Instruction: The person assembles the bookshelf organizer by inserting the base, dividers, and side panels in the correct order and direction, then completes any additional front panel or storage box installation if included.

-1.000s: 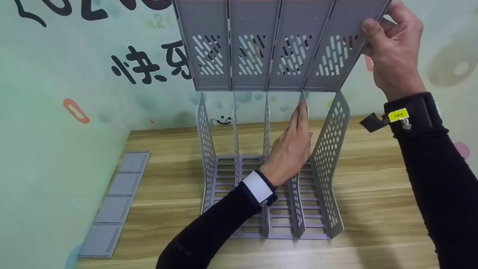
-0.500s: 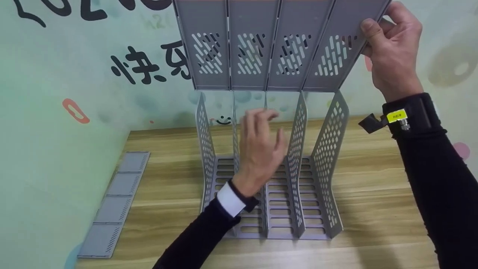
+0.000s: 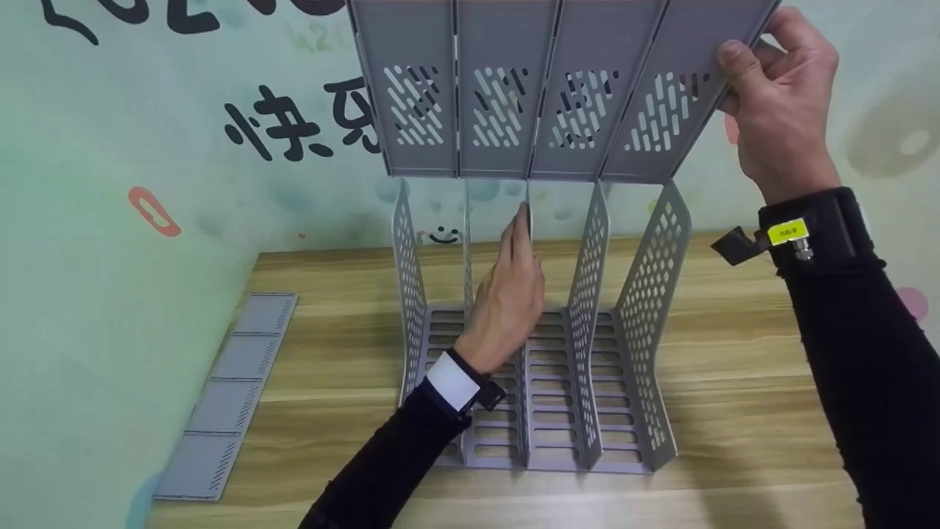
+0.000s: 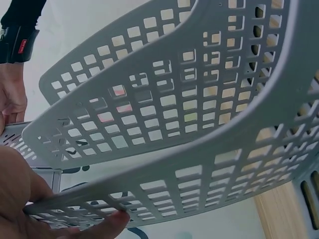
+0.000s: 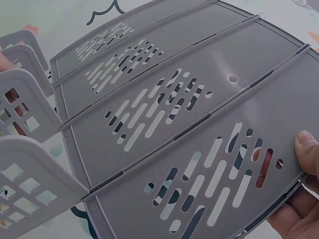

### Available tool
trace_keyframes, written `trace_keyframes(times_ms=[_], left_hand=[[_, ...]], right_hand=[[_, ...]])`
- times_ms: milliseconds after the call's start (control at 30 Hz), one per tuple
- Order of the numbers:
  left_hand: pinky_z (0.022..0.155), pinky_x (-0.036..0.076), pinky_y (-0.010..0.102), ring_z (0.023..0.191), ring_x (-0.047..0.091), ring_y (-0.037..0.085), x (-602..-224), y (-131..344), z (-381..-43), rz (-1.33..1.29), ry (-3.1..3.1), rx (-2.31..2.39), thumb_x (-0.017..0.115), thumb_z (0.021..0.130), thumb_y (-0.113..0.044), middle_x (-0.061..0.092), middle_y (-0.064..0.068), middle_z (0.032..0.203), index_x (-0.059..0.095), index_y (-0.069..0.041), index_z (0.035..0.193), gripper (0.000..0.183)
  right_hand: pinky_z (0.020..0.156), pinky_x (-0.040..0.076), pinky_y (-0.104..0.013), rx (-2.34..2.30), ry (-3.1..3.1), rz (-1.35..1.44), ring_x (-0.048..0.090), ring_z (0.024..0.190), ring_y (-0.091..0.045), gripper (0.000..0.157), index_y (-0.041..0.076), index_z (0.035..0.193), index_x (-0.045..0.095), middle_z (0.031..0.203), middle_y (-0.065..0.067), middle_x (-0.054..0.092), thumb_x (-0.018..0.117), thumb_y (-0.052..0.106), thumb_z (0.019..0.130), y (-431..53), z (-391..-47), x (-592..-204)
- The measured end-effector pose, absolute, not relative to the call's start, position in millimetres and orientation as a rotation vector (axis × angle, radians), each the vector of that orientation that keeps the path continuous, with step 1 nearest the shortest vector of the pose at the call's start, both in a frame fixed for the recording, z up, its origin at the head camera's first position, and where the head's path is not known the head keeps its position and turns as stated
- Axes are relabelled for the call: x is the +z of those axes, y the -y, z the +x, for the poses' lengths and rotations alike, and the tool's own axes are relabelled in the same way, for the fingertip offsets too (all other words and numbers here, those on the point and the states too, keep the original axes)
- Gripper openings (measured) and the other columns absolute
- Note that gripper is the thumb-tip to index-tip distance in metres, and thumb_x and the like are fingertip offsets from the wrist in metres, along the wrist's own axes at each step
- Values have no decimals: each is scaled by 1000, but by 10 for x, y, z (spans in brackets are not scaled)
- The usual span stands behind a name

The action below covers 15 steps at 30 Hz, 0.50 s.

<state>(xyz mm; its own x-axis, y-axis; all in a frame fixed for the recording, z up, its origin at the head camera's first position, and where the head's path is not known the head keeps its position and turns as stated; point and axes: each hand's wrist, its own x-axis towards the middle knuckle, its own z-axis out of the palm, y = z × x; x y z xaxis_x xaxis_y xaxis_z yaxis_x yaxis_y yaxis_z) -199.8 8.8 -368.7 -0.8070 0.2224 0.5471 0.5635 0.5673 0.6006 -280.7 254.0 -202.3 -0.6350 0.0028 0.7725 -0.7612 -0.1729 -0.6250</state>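
Observation:
A grey plastic file rack stands on the table, with perforated upright dividers (image 3: 587, 272) rising from a slatted base (image 3: 558, 464). My left hand (image 3: 507, 305) pinches the middle divider (image 4: 199, 172) near its upper end; in the left wrist view the thumb is on one side and fingers on the other. Above the dividers, my right hand (image 3: 789, 110) grips the right edge of a grey slotted panel (image 3: 496, 33). Its thumb (image 5: 308, 152) lies on the panel's face in the right wrist view. The panel's lower edge meets the divider tops; its upper end runs out of the head view.
A second flat grey panel (image 3: 220, 393), marked off in sections, lies at the left of the wooden table (image 3: 338, 367). Behind the rack is a pale wall (image 3: 183, 110) with black lettering. Another wall closes off the left side.
My left hand has let go of the divider second from the right, moved left and taken hold of the middle one. The right hand and the slotted panel have stayed nearly still.

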Motion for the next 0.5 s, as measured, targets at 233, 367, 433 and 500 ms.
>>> trace_keyframes(times_ms=[233, 367, 433, 500], left_hand=[[74, 55, 20, 105, 61, 29, -3589, -8, -1960, -637, 2371, -1042, 58, 104, -16, 29, 26, 157, 17, 6, 157, 71], [90, 52, 31, 109, 56, 30, -3458, 128, -1925, -589, 2089, -930, 74, 91, -11, 52, 21, 126, 47, 7, 133, 52], [91, 50, 31, 104, 54, 29, -3408, 226, -1937, -528, 1961, -864, 75, 87, -5, 53, 18, 115, 51, 5, 122, 44], [101, 44, 34, 108, 51, 30, -3394, 319, -1968, -449, 1943, -824, 76, 85, -4, 51, 18, 117, 51, 5, 124, 47]], right_hand=[[90, 56, -45, 1884, 1545, 878, 67, 101, -44, 23, -10, 119, 63, 107, -39, 63, 62, -7, 96, -2544, -2803, -2045], [93, 54, -46, 1906, 1525, 879, 66, 104, -45, 23, -10, 119, 63, 109, -39, 62, 61, -7, 96, -2538, -2803, -2044], [95, 53, -47, 1915, 1517, 882, 66, 105, -45, 24, -10, 120, 63, 110, -39, 62, 61, -8, 96, -2533, -2805, -2034], [95, 53, -47, 1915, 1518, 882, 66, 105, -45, 24, -9, 120, 63, 111, -39, 62, 61, -7, 97, -2531, -2806, -2026]])
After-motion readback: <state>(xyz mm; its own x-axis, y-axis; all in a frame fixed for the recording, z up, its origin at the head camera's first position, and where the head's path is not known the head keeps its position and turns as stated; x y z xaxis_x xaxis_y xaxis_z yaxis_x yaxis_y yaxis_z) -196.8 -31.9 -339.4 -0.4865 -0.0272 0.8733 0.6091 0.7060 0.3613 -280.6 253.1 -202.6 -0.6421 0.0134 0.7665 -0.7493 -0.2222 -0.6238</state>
